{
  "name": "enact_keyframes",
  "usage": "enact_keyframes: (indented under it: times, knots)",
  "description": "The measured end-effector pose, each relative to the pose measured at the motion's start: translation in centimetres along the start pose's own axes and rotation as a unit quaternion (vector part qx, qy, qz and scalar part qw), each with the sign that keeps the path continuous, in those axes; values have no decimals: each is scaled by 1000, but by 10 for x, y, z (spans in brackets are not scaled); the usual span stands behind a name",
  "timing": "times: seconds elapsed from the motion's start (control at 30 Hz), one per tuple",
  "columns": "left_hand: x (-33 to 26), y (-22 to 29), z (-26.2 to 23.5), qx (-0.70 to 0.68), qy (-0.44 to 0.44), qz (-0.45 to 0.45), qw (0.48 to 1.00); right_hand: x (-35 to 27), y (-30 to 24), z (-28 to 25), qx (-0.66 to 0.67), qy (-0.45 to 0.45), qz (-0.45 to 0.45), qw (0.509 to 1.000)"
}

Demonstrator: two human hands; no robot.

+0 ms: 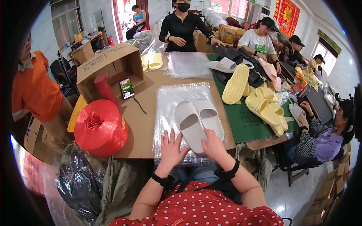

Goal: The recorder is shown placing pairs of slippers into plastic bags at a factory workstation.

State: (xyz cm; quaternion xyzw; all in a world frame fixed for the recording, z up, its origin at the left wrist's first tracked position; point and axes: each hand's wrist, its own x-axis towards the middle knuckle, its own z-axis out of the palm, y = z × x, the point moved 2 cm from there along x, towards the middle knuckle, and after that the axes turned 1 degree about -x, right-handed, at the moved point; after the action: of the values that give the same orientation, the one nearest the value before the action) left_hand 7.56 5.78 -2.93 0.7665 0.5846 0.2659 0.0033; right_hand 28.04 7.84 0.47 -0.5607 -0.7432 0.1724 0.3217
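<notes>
at the bench's near edge, the right hand (213, 145) grips a white slipper pair (198, 122); the left hand (170, 148) lies open, fingers spread, on the clear bag stack (177, 96).

I count two white slippers (198, 122) right under my hands, one stack of clear bags (171, 100) beneath them, one big red twine spool (100, 128) off to my left, one phone (126, 88) and one open cardboard box (113, 67) further up left.

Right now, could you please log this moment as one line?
left hand: flat on clear plastic bags | right hand: on white foam slippers
</notes>
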Motion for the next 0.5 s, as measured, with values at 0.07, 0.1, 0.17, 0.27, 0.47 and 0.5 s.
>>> enact_keyframes:
  times: [0.07,0.1,0.17,0.27,0.47,0.5]
  knots:
    - [0,-2,-1,3,16,4,1000,-1,-17,-20,-80,-1,-26,996]
    - [-2,-3,-1,3,15,1,1000,3,-22,-26,-158,2,-53,986]
    - [0,-2,-2,-4,24,9,1000,19,-12,-26,-169,40,-67,983]
    - [0,-3,1,5,-9,-5,1000,47,6,-9,-183,19,-68,981]
    - [-1,-5,4,9,-10,1,1000,90,15,19,-226,-47,-12,973]
    - [-2,-5,4,9,-5,3,1000,95,14,20,-225,-49,-14,973]
